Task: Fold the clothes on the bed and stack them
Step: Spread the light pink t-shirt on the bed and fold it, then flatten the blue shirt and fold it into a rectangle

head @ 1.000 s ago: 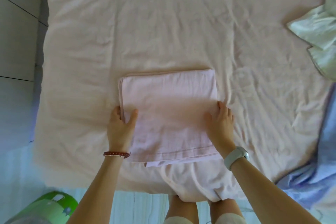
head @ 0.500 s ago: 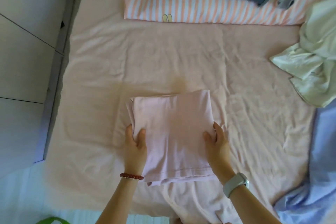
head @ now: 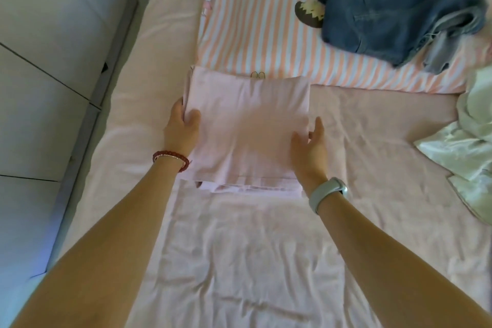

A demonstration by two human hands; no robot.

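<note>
Clothes were the job, and one of them, a soft pale pink cloth folded into a flat square (head: 247, 125), was held between two hands over the pink bed sheet (head: 372, 141). Its far edge reached the pink-and-white striped pillow (head: 266, 34).

The left hand (head: 181, 130) held the left side of the square, thumb on top and fingers tucked under the edge. The right hand (head: 310, 149) was at the right side with its thumb on the cloth; its fingers looked mostly straight beside the edge, so one cannot tell if that grip was tight.

The cloth looked light, thin and floppy. It would likely sag or come unfolded if only one corner were lifted. Both sides should be held, with fingers under it. The bottom edge showed several layers and a stitched hem.

A crumpled blue denim garment (head: 386, 2) lay on the pillow. A crumpled pale green shiny cloth (head: 468, 141) lay at the right, well apart. Those looked not yet folded.
</note>
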